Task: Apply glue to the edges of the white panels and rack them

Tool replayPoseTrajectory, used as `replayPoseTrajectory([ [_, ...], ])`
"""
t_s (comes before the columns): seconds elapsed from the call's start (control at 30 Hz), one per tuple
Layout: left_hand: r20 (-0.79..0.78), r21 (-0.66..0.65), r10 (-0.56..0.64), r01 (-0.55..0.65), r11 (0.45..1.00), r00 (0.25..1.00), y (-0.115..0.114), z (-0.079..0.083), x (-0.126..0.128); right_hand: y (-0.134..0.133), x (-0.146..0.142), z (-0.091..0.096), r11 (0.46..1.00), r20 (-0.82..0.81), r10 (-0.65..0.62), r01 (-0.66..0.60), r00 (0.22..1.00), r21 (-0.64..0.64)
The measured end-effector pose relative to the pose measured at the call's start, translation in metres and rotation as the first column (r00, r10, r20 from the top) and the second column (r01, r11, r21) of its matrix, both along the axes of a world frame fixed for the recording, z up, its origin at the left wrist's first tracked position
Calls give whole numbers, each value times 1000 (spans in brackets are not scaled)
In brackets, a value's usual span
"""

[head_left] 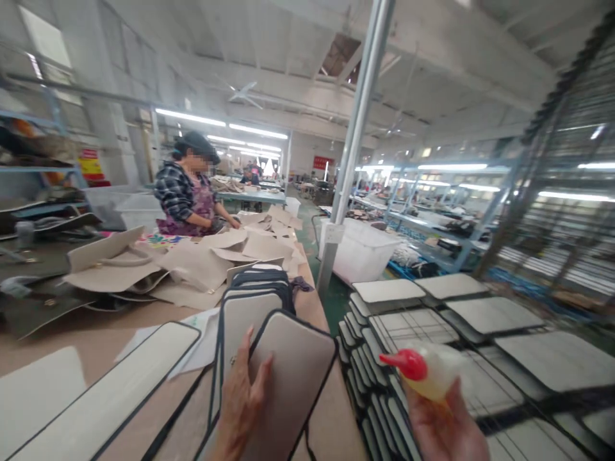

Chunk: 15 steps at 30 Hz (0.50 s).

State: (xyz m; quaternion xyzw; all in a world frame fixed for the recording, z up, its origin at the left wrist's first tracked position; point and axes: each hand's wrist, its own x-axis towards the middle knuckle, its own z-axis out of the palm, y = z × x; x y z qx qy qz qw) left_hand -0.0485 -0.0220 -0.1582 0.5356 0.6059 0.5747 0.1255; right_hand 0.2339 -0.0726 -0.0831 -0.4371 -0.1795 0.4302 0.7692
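Observation:
My left hand point(245, 390) lies with its fingers apart on a beige rounded panel point(293, 378) with a dark edge, at the top of a stack of similar panels point(252, 310). My right hand point(446, 419) is wrapped round a translucent squeeze bottle point(439, 368) with a red pointed nozzle, tilted so that the nozzle points left. Yellowish liquid shows inside it. The bottle is held above a rack with layers of pale panels point(509, 314). Left of the stack, a long pale panel point(144, 384) with a dark edge rests on the table.
Loose beige pieces point(192, 259) are heaped across the brown table point(331, 410). A co-worker point(187, 189) in a checked shirt handles something at its far side. A metal post point(353, 141) rises beyond the right edge, beside a white plastic bin point(362, 250).

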Motion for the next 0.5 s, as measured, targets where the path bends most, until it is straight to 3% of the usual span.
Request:
replayPoseTrajectory([
  [0.1, -77, -119, -286, 276, 954, 955, -5, 25, 15, -3, 3, 26, 996, -183, -62, 72, 981, 46],
  [0.2, -138, -227, -606, 570, 789, 784, -6, 67, 31, -9, 14, 53, 985, -116, -95, 110, 989, 136],
  [0.3, -209, -347, -863, 790, 505, 460, 0, 117, 43, -16, 31, 75, 967, 65, -106, 88, 992, 238],
  [0.37, -305, -433, -928, 836, 337, 216, 6, 147, 51, -22, 41, 87, 962, 179, -44, -6, 983, 271],
  [0.43, -344, -482, -938, 850, 212, 39, 12, 169, 58, -26, 48, 97, 949, 276, 55, -136, 960, 283],
  [0.5, -329, -533, -940, 840, 107, -89, 16, 184, 65, -30, 51, 104, 927, 356, 122, -235, 927, 293],
])
